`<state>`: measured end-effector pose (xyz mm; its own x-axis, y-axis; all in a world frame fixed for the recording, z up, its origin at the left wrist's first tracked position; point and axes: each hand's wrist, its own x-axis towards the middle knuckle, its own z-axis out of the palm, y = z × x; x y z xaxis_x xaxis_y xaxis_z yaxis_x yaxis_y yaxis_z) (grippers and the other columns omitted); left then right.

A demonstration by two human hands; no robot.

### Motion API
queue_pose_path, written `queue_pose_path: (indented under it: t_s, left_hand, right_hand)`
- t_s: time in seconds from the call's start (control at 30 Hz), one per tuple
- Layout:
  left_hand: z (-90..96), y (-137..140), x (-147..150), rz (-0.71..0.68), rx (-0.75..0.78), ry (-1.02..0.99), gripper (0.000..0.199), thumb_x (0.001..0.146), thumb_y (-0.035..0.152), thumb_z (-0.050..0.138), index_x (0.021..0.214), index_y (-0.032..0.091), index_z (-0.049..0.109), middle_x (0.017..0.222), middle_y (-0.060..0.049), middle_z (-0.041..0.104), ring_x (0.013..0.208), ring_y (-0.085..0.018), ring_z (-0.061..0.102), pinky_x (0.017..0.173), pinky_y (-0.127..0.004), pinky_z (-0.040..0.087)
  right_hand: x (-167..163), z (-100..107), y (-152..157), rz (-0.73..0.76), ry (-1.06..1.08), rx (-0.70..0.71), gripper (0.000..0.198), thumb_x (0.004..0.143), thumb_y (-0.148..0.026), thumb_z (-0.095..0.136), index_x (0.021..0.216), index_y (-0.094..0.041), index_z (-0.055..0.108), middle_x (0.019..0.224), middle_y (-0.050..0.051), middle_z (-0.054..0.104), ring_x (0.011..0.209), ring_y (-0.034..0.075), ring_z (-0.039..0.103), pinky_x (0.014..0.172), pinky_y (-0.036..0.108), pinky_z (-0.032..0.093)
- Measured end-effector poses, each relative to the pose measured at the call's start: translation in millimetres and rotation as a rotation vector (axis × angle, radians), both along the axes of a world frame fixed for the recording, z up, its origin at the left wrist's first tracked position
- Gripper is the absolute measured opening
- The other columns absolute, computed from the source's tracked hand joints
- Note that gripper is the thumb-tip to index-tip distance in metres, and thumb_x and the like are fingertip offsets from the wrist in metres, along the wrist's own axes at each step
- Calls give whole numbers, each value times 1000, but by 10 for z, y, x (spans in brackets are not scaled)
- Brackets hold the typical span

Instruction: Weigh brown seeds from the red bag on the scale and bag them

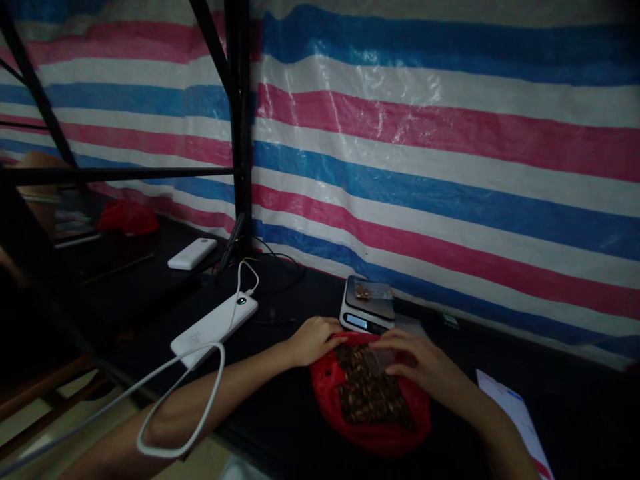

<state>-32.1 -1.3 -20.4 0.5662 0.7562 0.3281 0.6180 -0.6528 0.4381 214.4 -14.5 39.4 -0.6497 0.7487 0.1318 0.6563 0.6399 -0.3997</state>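
Note:
A red plastic bag (327,407) lies wide open on the black table, filled with many small brown pieces (373,393) too dim to name. At the bag's far left rim, my left hand (315,340) has its fingers closed on the edge. My right hand (417,360) reaches in from the right, its thumb and fingers around a small clear plastic cup (381,360), which is at the brown pieces. Just behind the bag stands a digital scale (357,323) with a lit display. On its plate lies a clear plastic bag (374,291) holding a few brown pieces.
Left of the bag lie a white power bank (215,330) with a white cable (220,373), and a second power bank (193,254). A paper sheet (515,417) is at right. Black metal posts (240,133) stand before the striped sheet. Another person's arm (43,193) shows far left.

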Motion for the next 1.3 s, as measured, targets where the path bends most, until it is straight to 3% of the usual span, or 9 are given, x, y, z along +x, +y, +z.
queue_pose_path:
  t_s: [0.13,0.33,0.53,0.8,1.03,1.3]
  left_hand:
    - [-3,-20,12,25,72,52,26,92,28,39,85,18,62,85,-4,65,87,-17,60,79,-28,39]
    - [-50,-12,16,22,73,41,31,94,27,33,86,18,61,83,-4,64,84,-17,59,78,-28,41]
    - [-38,-35,20,-9,26,-29,34,94,28,30,86,18,61,85,-5,63,84,-16,58,78,-27,43]
    - [-49,-73,36,-74,-21,-38,31,94,26,30,89,17,60,91,-6,63,91,-17,58,83,-26,44]
    - [-40,-68,39,-105,-46,-56,33,95,27,29,93,17,60,95,-6,62,93,-16,58,84,-25,44]
    - [-21,-67,42,-140,-44,-53,34,95,27,27,97,18,59,101,-5,60,97,-15,57,87,-25,43]
  right_hand:
    - [-91,-91,-23,-137,-106,116,33,77,-13,52,104,-27,63,109,4,64,96,23,62,84,39,48]
    - [-199,-142,-21,-69,-93,148,38,78,-10,48,110,-25,62,115,7,63,98,22,62,84,37,48]
    - [-251,-140,-66,-19,9,14,37,76,-10,48,108,-24,63,114,6,63,106,22,57,94,40,43]
    - [-284,-211,-93,4,50,-133,36,72,-12,53,102,-28,65,108,3,65,104,23,57,91,42,44]
    - [-353,-276,-90,21,309,-426,36,70,-11,53,103,-23,63,110,5,63,101,21,59,87,37,49]
    - [-377,-261,-85,-16,388,-635,30,66,-12,61,95,-20,60,101,4,63,94,19,61,81,33,51]
